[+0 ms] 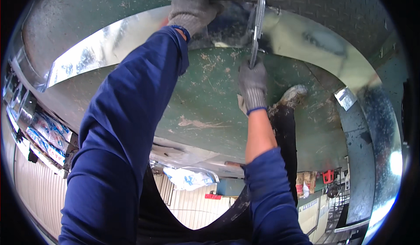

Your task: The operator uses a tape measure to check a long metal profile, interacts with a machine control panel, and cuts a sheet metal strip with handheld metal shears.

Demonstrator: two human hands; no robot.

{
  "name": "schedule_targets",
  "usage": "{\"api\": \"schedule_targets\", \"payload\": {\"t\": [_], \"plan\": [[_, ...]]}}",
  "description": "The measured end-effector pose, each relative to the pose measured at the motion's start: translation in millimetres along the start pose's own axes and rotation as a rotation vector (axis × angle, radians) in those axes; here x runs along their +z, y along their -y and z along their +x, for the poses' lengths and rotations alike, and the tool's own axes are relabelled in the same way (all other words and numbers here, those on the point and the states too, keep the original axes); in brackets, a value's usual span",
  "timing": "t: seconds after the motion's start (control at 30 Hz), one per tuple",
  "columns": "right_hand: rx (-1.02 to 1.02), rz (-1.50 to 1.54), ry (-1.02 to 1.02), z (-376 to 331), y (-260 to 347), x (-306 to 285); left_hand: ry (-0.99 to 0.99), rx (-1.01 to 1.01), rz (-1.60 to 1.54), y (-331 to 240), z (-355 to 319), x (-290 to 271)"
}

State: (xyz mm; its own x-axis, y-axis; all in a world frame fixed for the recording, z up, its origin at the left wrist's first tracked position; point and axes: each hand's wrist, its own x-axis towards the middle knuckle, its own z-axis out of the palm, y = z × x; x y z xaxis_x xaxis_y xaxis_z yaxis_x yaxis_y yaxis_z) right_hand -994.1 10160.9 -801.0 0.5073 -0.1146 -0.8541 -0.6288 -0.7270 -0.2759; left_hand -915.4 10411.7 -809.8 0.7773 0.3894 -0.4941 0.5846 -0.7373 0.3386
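A long, shiny strip of sheet metal (118, 39) crosses the far part of the green work surface (205, 83); it looks curved in this view. My left hand (192, 9), in a grey knitted glove, is closed over the strip's far edge. Its fingertips are turned away, so what they grip is hidden. My right hand (253, 81), gloved alike, is closed around the near end of a long narrow metal hand tool (259, 22). That tool stretches away from me across the strip; its exact kind is unclear.
Dark tread-patterned plate (350, 9) lies beyond the strip. A shoe (294, 95) rests on the green surface right of my right hand. A small shiny metal piece (345, 98) lies farther right. Printed bags (48, 135) are at the left, and a red object (328, 176) at the lower right.
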Motion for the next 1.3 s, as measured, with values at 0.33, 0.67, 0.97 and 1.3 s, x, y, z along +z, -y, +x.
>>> {"api": "schedule_targets", "payload": {"t": [0.33, 0.67, 0.97, 1.3], "plan": [[-0.004, 0.083, -0.083, -12, 18, 5, -0.051, 0.055, -0.012, 7, 3, 6], [0.012, 0.060, -0.053, 12, 6, 2, -0.134, 0.133, -0.106, 10, 4, 11], [-0.011, 0.079, -0.080, -4, 5, -8, -0.099, 0.145, -0.142, 8, -4, 12], [0.098, 0.010, -0.104, -6, 3, -19, -0.030, 0.070, -0.103, 10, -2, 11]]}}
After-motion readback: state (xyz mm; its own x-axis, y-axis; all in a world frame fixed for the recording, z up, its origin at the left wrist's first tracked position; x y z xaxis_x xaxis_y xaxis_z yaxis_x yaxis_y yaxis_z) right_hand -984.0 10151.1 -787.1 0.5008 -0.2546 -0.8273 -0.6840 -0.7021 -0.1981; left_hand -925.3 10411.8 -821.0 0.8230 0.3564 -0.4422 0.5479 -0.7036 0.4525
